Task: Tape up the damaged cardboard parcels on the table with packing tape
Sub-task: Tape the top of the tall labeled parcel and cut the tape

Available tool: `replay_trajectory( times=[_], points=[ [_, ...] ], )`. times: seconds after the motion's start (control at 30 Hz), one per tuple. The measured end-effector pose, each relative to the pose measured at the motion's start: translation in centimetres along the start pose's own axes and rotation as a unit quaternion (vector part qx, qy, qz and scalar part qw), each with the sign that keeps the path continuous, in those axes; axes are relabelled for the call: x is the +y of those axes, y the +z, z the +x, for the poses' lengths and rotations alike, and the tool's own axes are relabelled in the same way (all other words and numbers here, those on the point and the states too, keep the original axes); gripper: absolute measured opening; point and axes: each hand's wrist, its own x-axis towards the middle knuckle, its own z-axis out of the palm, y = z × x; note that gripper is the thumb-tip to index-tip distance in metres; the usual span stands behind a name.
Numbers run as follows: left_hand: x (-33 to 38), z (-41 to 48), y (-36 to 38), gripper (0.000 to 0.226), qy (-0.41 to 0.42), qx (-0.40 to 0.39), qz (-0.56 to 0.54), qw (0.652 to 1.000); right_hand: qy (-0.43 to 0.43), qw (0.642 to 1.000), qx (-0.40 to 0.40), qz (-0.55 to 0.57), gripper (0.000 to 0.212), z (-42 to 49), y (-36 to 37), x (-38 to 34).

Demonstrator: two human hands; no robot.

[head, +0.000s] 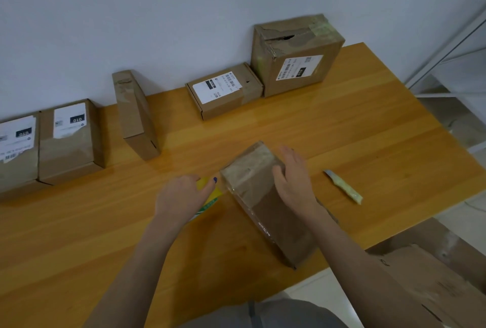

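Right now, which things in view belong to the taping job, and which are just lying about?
Job in hand: parcel with clear tape, under the right hand; yellow tape roll in the left hand; cutter; torn big box by the wall.
Lying about: cardboard box on the floor; white rack.

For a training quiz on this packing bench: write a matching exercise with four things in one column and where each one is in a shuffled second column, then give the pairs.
1 tape roll
2 knife
3 torn box
4 thin parcel

A at the back right of the table
B standing on its narrow edge
C under the left hand
D lying flat, to the right of the right hand

Pairs: 1-C, 2-D, 3-A, 4-B
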Motion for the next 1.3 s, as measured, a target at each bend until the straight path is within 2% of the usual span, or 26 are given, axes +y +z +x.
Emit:
replay_trajectory(
  times=[0.13,0.3,0.4,0.5,0.6,0.7,0.8,0.87,0.93,1.07,1.17,1.3],
  points=[
    [-0.2,-0.4,-0.1,0.061,0.0,-0.004,-0.001,1.0,0.028,0.998,0.04,0.033,0.043,4.4,0.2,-0.7],
    [-0.3,-0.6,0.2,0.062,0.004,-0.019,0.002,1.0,0.016,1.0,0.006,0.017,0.045,9.3,1.7,-3.9],
    [-0.5,-0.7,0.3,0.062,0.005,-0.024,0.01,1.0,-0.005,0.994,0.015,-0.107,0.047,9.9,3.7,-4.4],
    [-0.6,-0.7,0.2,0.063,-0.006,-0.035,-0.017,0.999,-0.038,0.971,0.105,-0.21,0.048,9.5,5.2,-4.0],
    [-0.8,-0.8,0.2,0.063,-0.008,-0.041,-0.023,0.999,-0.069,0.951,0.164,-0.254,0.041,9.2,5.7,-3.9],
    [-0.9,-0.9,0.3,0.062,-0.006,-0.039,-0.028,0.999,-0.091,0.944,0.142,-0.284,0.026,9.0,5.4,-4.1],
    [-1.1,-0.8,0.5,0.06,-0.005,-0.036,-0.029,0.999,-0.043,0.956,0.106,-0.269,0.037,9.0,5.3,-5.0],
    [-1.4,-0.9,0.5,0.059,-0.009,-0.036,-0.026,0.999,-0.012,0.963,0.136,-0.233,0.035,8.4,5.9,-6.1],
    [-2.0,-1.0,0.6,0.059,-0.022,-0.038,-0.03,0.999,-0.025,0.967,0.145,-0.209,0.036,7.8,7.0,-6.1],
    [-2.6,-1.7,1.0,0.06,-0.038,-0.053,-0.054,0.996,-0.054,0.965,0.122,-0.225,0.047,7.1,7.9,-5.6],
    [-2.7,-2.4,1.6,0.059,-0.034,-0.06,-0.087,0.994,-0.066,0.959,0.136,-0.241,0.048,7.1,7.9,-5.6],
    [-2.8,-2.8,2.2,0.058,-0.032,-0.05,-0.103,0.993,-0.049,0.966,0.064,-0.245,0.05,7.4,7.3,-5.6]
  ],
)
